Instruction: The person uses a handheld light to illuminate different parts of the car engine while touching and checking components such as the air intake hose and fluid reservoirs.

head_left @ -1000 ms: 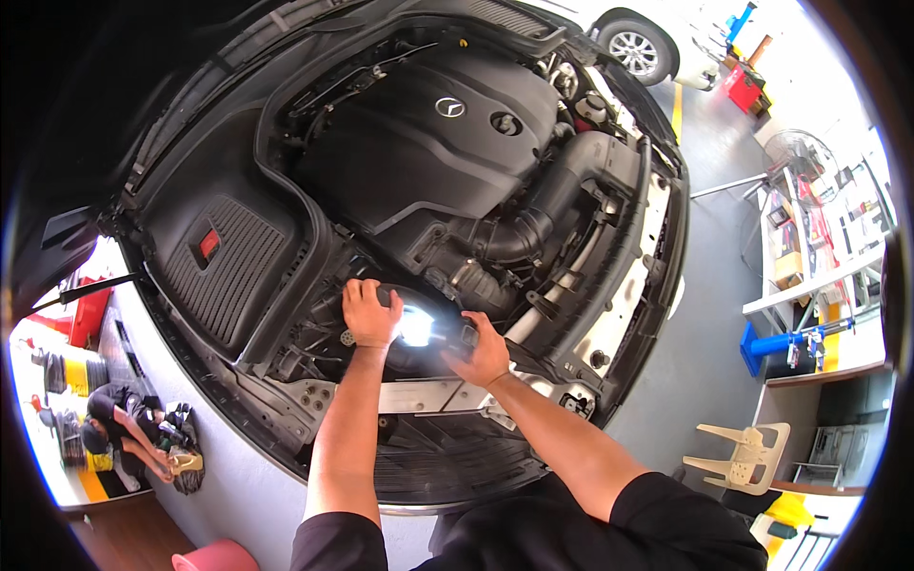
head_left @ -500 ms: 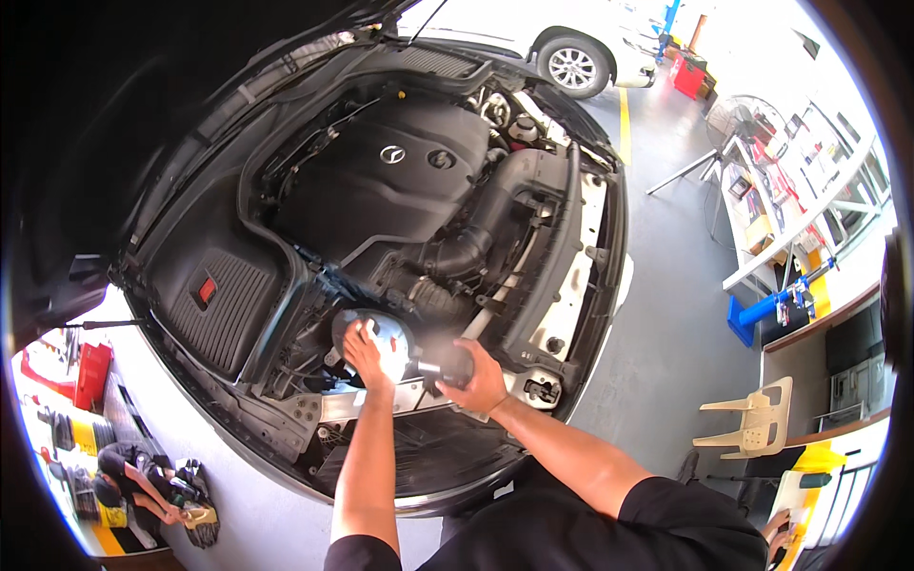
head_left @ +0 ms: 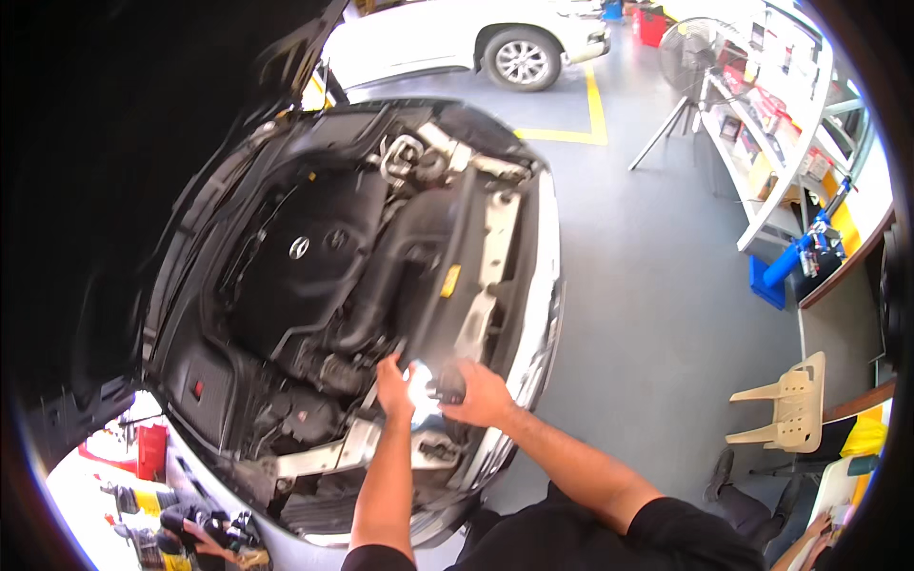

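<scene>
In my right hand [head_left: 487,395] is a dark flashlight [head_left: 447,383], gripped around its body with the lit end toward my left hand. My left hand [head_left: 393,385] is raised close to the bright end, and glare and blur hide most of its fingers. Whether it holds anything is unclear. Both hands are above the front edge of a car's open engine bay. A black engine cover [head_left: 286,285] lies beyond them to the left, with a black air duct [head_left: 367,309] beside it. Below my left hand runs a pale front crossmember [head_left: 352,447].
The raised hood [head_left: 114,190] fills the left side. A white car [head_left: 409,43] stands behind. At right are a fan [head_left: 700,57], shelving [head_left: 762,181], a blue jack [head_left: 795,262] and a beige chair [head_left: 795,404]. One person crouches at lower left; another's hands show at lower right.
The view has swung, so the engine bay sits further left. My hands have moved toward the front right of the bay, the flashlight still in my right hand.
</scene>
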`<state>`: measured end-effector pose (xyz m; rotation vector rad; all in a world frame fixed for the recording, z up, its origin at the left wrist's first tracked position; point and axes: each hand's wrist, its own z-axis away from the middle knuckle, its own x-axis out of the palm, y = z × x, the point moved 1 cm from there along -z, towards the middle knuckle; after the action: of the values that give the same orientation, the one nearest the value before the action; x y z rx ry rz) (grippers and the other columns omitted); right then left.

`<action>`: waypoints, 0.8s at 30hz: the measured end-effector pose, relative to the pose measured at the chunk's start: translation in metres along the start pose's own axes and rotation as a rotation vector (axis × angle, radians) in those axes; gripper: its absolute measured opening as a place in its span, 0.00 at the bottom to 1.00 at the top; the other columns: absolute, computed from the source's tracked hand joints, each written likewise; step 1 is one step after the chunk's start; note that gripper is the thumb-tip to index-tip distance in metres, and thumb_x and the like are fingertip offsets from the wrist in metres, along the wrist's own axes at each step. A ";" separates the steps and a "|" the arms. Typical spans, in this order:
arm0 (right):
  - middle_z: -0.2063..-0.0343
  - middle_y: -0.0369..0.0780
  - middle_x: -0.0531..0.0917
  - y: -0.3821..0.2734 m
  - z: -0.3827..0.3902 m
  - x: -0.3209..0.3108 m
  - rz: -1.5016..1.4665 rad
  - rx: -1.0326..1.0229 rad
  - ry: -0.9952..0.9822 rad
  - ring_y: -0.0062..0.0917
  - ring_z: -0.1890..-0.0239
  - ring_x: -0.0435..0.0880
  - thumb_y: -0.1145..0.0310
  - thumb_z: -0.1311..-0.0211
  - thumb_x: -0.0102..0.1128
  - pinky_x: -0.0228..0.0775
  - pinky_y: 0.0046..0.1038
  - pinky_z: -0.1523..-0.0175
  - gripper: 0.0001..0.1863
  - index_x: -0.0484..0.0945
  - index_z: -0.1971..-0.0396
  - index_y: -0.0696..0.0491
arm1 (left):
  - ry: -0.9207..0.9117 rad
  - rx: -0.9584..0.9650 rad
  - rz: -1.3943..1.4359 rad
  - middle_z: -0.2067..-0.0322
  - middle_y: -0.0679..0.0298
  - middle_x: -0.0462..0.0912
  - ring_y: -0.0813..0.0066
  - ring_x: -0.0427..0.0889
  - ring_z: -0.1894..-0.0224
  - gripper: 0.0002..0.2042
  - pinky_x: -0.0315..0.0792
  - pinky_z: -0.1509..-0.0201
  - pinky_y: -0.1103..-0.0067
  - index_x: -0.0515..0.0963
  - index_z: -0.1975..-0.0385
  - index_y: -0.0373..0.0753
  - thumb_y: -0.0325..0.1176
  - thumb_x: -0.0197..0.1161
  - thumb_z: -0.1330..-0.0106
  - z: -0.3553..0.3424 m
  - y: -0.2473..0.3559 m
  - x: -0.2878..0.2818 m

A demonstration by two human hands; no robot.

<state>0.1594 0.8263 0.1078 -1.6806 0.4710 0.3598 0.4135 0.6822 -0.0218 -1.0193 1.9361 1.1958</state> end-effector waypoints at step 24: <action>0.41 0.49 0.81 0.115 -0.267 -0.176 0.242 -0.434 -0.353 0.49 0.39 0.81 0.52 0.51 0.82 0.76 0.44 0.35 0.45 0.72 0.33 0.51 | 0.069 -0.664 -0.322 0.60 0.53 0.87 0.49 0.88 0.55 0.15 0.81 0.50 0.58 0.84 0.65 0.37 0.45 0.72 0.36 -0.123 0.187 0.025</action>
<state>-0.0582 0.5666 0.1381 -1.9252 0.3466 0.9750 0.2261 0.6160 0.0834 -1.6497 1.3522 1.6602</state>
